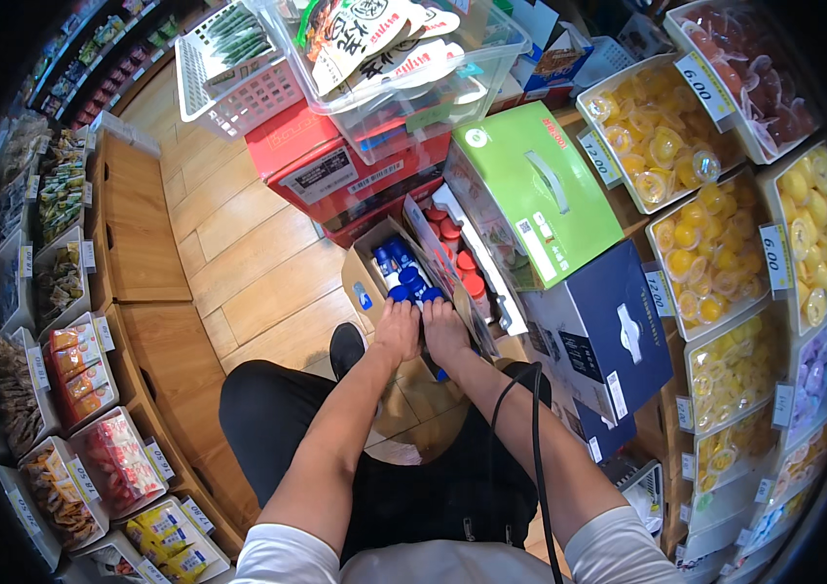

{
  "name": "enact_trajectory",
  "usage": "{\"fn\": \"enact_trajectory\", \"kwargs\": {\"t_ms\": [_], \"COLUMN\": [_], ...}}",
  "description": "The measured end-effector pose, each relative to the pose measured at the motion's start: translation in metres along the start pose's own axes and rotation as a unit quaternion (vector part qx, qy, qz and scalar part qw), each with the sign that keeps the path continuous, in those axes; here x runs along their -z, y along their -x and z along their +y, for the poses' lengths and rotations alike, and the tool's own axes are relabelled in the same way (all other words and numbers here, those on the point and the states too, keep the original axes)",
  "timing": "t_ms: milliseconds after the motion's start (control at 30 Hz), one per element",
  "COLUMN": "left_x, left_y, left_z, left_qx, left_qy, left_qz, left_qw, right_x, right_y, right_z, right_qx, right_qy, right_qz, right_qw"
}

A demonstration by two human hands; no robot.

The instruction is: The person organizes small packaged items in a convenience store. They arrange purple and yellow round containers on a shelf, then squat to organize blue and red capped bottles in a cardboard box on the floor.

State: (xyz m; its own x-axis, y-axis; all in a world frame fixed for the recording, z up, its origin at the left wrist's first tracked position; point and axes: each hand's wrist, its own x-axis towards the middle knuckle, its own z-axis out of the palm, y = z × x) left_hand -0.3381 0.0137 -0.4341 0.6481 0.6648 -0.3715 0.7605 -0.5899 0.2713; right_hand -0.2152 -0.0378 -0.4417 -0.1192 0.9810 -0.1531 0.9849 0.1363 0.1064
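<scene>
Low in front of me, an open cardboard box (pixel 363 292) holds several blue-capped bottles (pixel 411 279). Both hands reach into it side by side. The fingers of my left hand (pixel 397 330) lie at one blue cap, and those of my right hand (pixel 445 328) at the cap beside it. The fingertips are partly hidden, so a firm grip cannot be told. Just right of this box, bottles with red caps (pixel 466 260) stand in another open box with a white foam edge (pixel 479 244).
A green carton (pixel 541 186) and a dark blue carton (pixel 621 332) stand at the right. Red boxes (pixel 355 175) behind carry a clear plastic bin (pixel 413 102) of packets and a white basket (pixel 238 95). Shelves with trays of packaged food (pixel 81 369) flank both sides. A black cable (pixel 539 452) crosses by my right arm.
</scene>
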Motion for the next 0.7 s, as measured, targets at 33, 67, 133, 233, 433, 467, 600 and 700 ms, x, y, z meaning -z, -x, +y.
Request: {"fn": "enact_trajectory", "kwargs": {"t_ms": [33,67,133,233,433,467,600,700], "left_x": [0.001,0.002,0.004,-0.007,-0.009,-0.008,0.008,0.006], "left_y": [0.003,0.004,0.007,0.008,0.029,0.028,0.003,-0.011], "left_z": [0.001,0.001,0.007,0.015,0.039,0.035,0.007,0.001], "left_qx": [-0.008,-0.016,0.017,0.004,-0.064,-0.08,-0.113,-0.098], "left_qy": [0.018,0.037,0.027,-0.003,0.015,0.018,0.054,0.043], "left_qz": [-0.002,-0.004,-0.037,-0.053,-0.079,-0.107,-0.179,-0.081], "left_qw": [1.0,0.999,0.999,0.999,0.995,0.991,0.976,0.991], "right_x": [0.003,0.006,0.031,0.043,0.019,0.016,0.012,0.026], "right_y": [0.001,0.002,0.01,0.038,0.069,0.073,0.047,0.022], "right_z": [0.004,0.008,0.011,0.01,0.033,0.029,0.019,0.013], "right_qx": [0.007,0.014,0.038,0.06,0.058,0.048,0.058,0.064], "right_qy": [-0.036,-0.072,-0.101,-0.094,-0.117,-0.131,-0.114,-0.129], "right_qz": [-0.045,-0.089,-0.146,-0.162,-0.206,-0.155,-0.268,-0.366], "right_qw": [0.998,0.993,0.983,0.98,0.97,0.978,0.955,0.919]}}
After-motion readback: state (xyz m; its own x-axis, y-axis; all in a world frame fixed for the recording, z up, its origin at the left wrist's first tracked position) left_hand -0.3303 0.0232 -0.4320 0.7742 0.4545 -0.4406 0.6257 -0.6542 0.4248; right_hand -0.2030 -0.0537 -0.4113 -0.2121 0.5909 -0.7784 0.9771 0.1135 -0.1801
